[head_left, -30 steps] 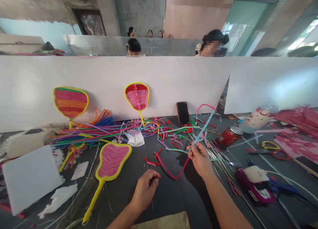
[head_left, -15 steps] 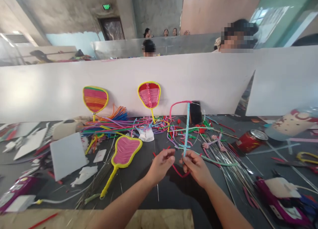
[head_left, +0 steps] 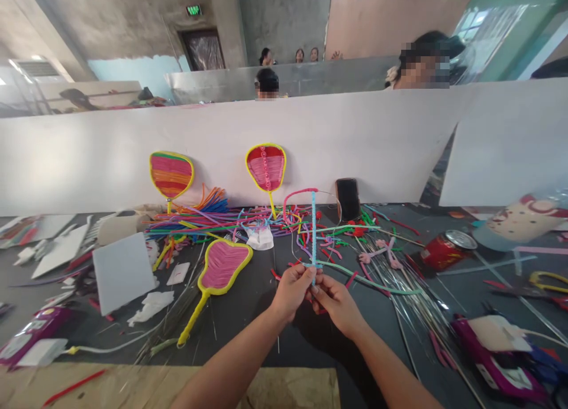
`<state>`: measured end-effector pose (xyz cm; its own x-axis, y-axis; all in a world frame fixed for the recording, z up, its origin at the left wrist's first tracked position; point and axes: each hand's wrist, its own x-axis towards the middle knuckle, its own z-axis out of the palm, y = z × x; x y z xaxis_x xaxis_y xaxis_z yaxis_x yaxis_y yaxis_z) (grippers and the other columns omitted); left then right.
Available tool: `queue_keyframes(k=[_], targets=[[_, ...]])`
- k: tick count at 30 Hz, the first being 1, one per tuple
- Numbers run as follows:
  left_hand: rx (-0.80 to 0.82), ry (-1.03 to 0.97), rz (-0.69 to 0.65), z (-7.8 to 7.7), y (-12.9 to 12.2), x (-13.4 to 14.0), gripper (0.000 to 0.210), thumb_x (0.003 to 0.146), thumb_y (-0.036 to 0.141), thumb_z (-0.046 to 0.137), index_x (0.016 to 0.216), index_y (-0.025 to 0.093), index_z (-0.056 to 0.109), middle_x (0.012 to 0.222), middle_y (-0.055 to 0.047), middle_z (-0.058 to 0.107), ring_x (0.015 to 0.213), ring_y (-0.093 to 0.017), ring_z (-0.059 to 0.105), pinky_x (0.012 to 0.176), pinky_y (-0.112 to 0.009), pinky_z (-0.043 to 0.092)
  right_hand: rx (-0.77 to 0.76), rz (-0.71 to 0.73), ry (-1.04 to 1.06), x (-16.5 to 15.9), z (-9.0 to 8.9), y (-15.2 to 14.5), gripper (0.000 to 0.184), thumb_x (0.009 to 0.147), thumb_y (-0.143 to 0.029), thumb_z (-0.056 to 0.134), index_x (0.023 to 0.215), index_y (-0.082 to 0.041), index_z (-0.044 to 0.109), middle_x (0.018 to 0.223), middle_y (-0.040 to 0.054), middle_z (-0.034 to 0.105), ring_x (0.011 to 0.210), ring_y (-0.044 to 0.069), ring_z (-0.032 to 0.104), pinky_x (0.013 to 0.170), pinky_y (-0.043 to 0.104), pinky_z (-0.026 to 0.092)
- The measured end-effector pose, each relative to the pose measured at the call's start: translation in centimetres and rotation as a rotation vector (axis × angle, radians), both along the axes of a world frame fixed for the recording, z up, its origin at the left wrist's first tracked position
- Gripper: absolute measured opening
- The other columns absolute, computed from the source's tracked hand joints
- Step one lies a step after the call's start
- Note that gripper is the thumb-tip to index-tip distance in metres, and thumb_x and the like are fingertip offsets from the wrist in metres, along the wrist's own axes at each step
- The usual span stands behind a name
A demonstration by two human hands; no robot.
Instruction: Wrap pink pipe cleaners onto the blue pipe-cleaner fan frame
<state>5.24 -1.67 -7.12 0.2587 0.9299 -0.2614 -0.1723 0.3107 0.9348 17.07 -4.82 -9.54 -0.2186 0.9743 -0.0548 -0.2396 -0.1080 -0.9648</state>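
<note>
Upright in front of me stands a wire frame (head_left: 313,228), its straight stem wrapped in light blue pipe cleaner and part of its curved top in pinkish red. My left hand (head_left: 290,292) pinches the lower stem just under a small blue cross-piece. Right beside it my right hand (head_left: 336,303) is closed on the bottom end of the same frame. A bit of red pipe cleaner shows below the fingers, partly hidden by them. To the left lies a fan (head_left: 226,266) with a pink face and yellow pipe-cleaner rim and handle.
Two more yellow-rimmed fans (head_left: 266,167) lean on the white partition (head_left: 89,160), near a phone (head_left: 348,199). Loose pipe cleaners (head_left: 199,219) and thin wires (head_left: 403,290) spread across the table. Rightward are a red can (head_left: 447,249), scissors (head_left: 548,282) and a purple device (head_left: 497,361).
The frame and my right hand have moved left. My left hand, earlier apart from the stem, now pinches it beside the right. The view has shifted slightly.
</note>
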Motion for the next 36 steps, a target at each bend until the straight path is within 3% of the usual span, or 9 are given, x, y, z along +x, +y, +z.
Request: queue_keyframes(k=[5, 13, 17, 20, 25, 29, 36], targets=[[0.017, 0.053, 0.025, 0.7, 0.0, -0.1, 0.049, 0.063, 0.06, 0.068, 0.07, 0.011, 0.062, 0.055, 0.002, 0.054, 0.038, -0.004, 0.042, 0.035, -0.017, 0.033, -0.002, 0.011, -0.012, -0.2, -0.3, 0.0, 0.029, 0.079, -0.047, 0.064, 0.08, -0.018, 0.058, 0.063, -0.0026, 0.056, 0.049, 0.009, 0.048, 0.049, 0.023, 0.038], [0.029, 0.033, 0.03, -0.6, 0.4, -0.4, 0.05, 0.066, 0.06, 0.066, 0.073, 0.011, 0.065, 0.045, 0.007, 0.042, 0.035, -0.004, 0.037, 0.034, -0.016, 0.029, 0.025, 0.007, -0.04, -0.6, -0.6, 0.2, 0.026, 0.081, -0.044, 0.062, 0.084, -0.019, 0.06, 0.068, -0.0016, 0.059, 0.049, 0.008, 0.049, 0.048, 0.022, 0.037], [0.051, 0.027, 0.044, -0.5, 0.6, -0.6, 0.048, 0.064, 0.059, 0.068, 0.067, 0.011, 0.065, 0.051, 0.003, 0.052, 0.042, -0.006, 0.043, 0.04, -0.018, 0.034, 0.011, -0.033, -0.081, -0.4, -0.6, 0.2, 0.028, 0.08, -0.045, 0.063, 0.083, -0.018, 0.062, 0.066, -0.0012, 0.06, 0.05, 0.009, 0.051, 0.049, 0.023, 0.04], [0.107, 0.006, 0.065, -0.4, 0.8, -0.9, 0.044, 0.066, 0.056, 0.069, 0.064, 0.012, 0.065, 0.063, -0.002, 0.063, 0.06, -0.01, 0.054, 0.058, -0.022, 0.043, 0.016, -0.154, -0.124, 0.2, -0.6, 0.3, 0.029, 0.078, -0.045, 0.064, 0.088, -0.018, 0.064, 0.066, -0.0004, 0.061, 0.051, 0.011, 0.052, 0.05, 0.024, 0.043], [0.1, 0.029, 0.008, -0.6, 0.3, -1.3, 0.04, 0.069, 0.053, 0.069, 0.067, 0.013, 0.068, 0.064, -0.003, 0.064, 0.063, -0.012, 0.055, 0.065, -0.024, 0.041, 0.115, -0.42, -0.111, 1.1, -0.3, 0.4, 0.039, 0.075, -0.041, 0.068, 0.108, -0.022, 0.059, 0.098, 0.0068, 0.065, 0.067, 0.016, 0.061, 0.061, 0.03, 0.053], [0.067, -0.009, -0.067, -0.6, -0.6, -0.8, 0.04, 0.073, 0.053, 0.066, 0.066, 0.013, 0.065, 0.057, -0.002, 0.062, 0.057, -0.011, 0.052, 0.061, -0.023, 0.038, 0.149, -0.324, -0.137, 1.4, -0.3, 0.3, 0.025, 0.078, -0.036, 0.065, 0.099, -0.022, 0.064, 0.09, 0.0051, 0.067, 0.074, 0.018, 0.063, 0.069, 0.031, 0.054], [0.002, -0.077, -0.072, -0.2, -1.8, -0.1, 0.04, 0.071, 0.054, 0.067, 0.067, 0.014, 0.062, 0.053, -0.001, 0.058, 0.053, -0.01, 0.049, 0.057, -0.023, 0.035, 0.179, -0.303, -0.047, 1.3, -0.5, 0.4, 0.015, 0.08, -0.035, 0.065, 0.08, -0.02, 0.062, 0.085, 0.0013, 0.06, 0.063, 0.012, 0.059, 0.057, 0.025, 0.05]])
